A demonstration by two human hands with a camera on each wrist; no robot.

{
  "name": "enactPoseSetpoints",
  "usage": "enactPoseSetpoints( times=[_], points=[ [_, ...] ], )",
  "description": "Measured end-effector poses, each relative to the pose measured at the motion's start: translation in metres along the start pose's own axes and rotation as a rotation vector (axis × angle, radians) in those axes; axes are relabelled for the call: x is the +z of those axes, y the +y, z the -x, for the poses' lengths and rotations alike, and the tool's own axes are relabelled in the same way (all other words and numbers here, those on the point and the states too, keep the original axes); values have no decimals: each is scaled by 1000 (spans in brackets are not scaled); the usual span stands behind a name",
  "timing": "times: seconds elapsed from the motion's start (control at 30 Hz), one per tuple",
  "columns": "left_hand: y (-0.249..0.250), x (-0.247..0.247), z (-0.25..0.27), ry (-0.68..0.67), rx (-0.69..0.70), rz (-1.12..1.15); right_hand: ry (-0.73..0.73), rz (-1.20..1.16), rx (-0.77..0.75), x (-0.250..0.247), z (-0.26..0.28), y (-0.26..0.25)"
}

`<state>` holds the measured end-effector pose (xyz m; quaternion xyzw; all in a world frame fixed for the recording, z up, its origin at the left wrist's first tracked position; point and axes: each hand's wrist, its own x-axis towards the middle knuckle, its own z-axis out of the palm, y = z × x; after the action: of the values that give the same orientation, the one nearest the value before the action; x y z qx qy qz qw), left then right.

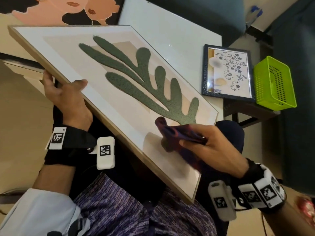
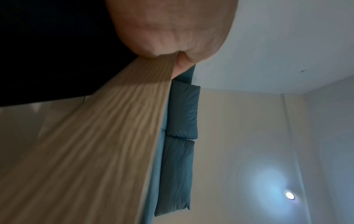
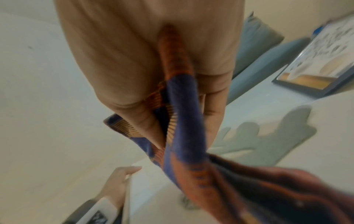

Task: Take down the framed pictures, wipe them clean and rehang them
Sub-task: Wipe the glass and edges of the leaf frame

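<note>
A large wood-framed picture (image 1: pixel 109 68) of a green leaf shape rests tilted across my lap. My left hand (image 1: pixel 68 96) grips its left edge, thumb on the front and fingers behind; the left wrist view shows the wooden frame edge (image 2: pixel 107 136) running from my palm (image 2: pixel 172 30). My right hand (image 1: pixel 204 147) holds a purple and orange cloth (image 1: pixel 177 132) against the glass near the picture's lower right part. In the right wrist view the cloth (image 3: pixel 182 121) is gripped between my fingers (image 3: pixel 145 118) above the leaf print (image 3: pixel 258 141).
A small dark-framed floral picture (image 1: pixel 228 72) lies on the white table (image 1: pixel 170 31), next to a lime green plastic basket (image 1: pixel 274 82). Another picture with pink faces (image 1: pixel 68 9) lies at the top left. A teal sofa (image 1: pixel 204 12) stands behind the table.
</note>
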<state>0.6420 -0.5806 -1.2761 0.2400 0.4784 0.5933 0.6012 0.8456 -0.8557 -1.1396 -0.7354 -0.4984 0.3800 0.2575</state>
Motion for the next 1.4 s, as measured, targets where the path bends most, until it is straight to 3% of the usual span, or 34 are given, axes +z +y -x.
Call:
enactPoseSetpoints(
  times=[0.2, 0.37, 0.57, 0.63, 0.8, 0.97, 1.13, 1.3, 1.4],
  points=[
    [-4, -5, -10, -34, 19, -43, 167, 338, -155, -31, -6, 45],
    [-16, -10, -20, -59, 11, -27, 16, 322, -128, -5, -7, 84],
    [-46, -39, -68, -61, -195, -29, 34, 328, -192, 2, -14, 100],
    [-56, -47, -78, -49, -201, -41, 26, 278, -174, 4, -12, 102],
    [-25, -25, -38, -52, -86, -46, -88, 197, -247, 19, 13, 83],
    [-4, -3, -4, -55, 51, -55, 70, 190, -130, 16, 6, 95],
    [4, 0, 4, -36, 46, -70, -81, 148, -222, 29, 18, 72],
    [5, 2, 6, -30, 16, -63, 104, 182, -64, 16, 6, 96],
    [5, 5, 6, -1, 18, -59, -12, 146, -114, 25, 14, 78]
  ],
)
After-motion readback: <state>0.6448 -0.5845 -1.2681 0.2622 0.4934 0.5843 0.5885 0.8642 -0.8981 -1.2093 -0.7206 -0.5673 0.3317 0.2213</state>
